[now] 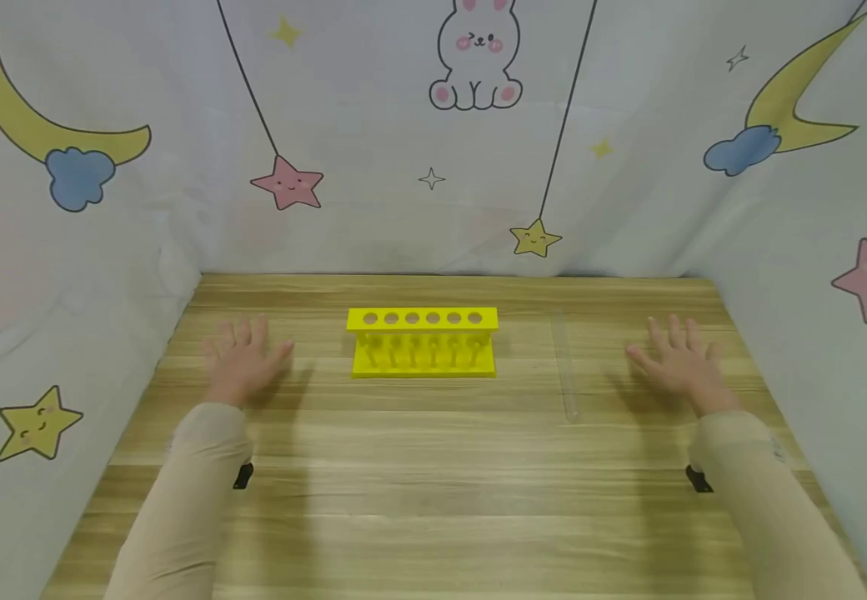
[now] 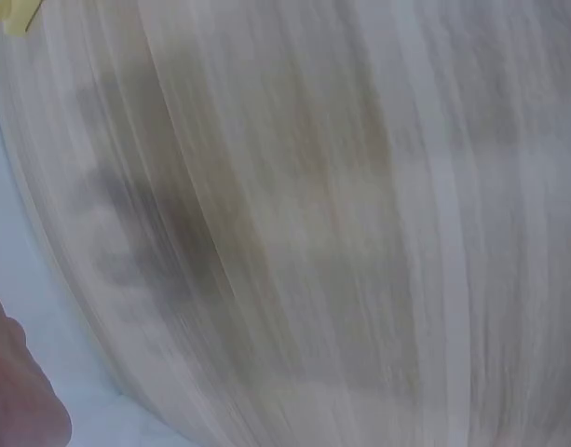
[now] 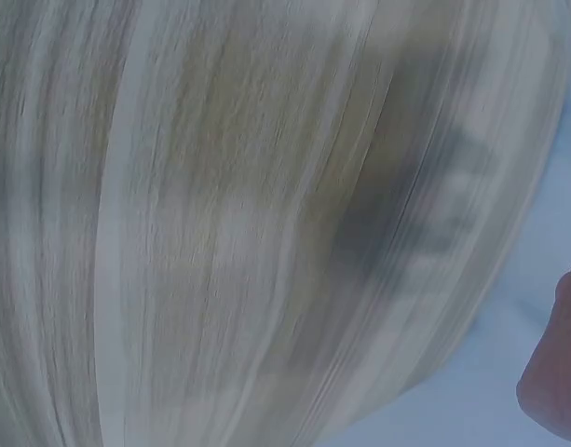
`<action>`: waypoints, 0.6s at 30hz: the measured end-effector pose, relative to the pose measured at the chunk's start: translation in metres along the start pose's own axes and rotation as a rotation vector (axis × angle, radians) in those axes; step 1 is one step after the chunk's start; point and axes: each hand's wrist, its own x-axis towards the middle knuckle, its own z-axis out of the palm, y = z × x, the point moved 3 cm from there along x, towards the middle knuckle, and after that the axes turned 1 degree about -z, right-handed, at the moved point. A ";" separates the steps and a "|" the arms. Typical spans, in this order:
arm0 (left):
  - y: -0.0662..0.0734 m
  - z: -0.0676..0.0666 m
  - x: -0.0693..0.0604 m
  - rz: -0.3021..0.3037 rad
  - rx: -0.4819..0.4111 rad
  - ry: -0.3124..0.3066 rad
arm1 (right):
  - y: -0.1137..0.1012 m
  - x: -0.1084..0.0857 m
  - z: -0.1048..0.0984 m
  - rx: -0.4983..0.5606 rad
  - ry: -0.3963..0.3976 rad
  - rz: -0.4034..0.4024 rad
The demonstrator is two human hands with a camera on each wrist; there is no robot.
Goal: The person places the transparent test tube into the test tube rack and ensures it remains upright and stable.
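Your left hand (image 1: 243,362) is over the left side of the wooden tabletop (image 1: 433,475), with its fingers spread apart. Your right hand (image 1: 679,362) is over the right side, and its fingers are spread out too. Both hands are bare and hold nothing. The yellow rack (image 1: 422,321) stands upright between your hands, nearer to the left one. It has six round holes in a row on top. The clear tube (image 1: 564,367) lies flat between the rack and your right hand, touching neither. Its near end is closer to you than the rack. Behind the tabletop hangs a white cloth (image 1: 366,229) with stars, moons and a bunny.
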 end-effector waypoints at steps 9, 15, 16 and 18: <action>0.016 0.005 0.008 -0.002 -0.025 0.012 | -0.017 0.005 0.002 -0.012 0.021 -0.026; 0.026 0.005 0.012 -0.016 -0.043 0.054 | -0.030 0.010 0.003 -0.022 0.066 -0.060; 0.027 0.005 0.013 -0.017 -0.050 0.062 | -0.031 0.011 0.003 -0.025 0.078 -0.065; 0.032 0.004 0.013 -0.022 -0.059 0.072 | -0.034 0.013 0.004 -0.029 0.103 -0.077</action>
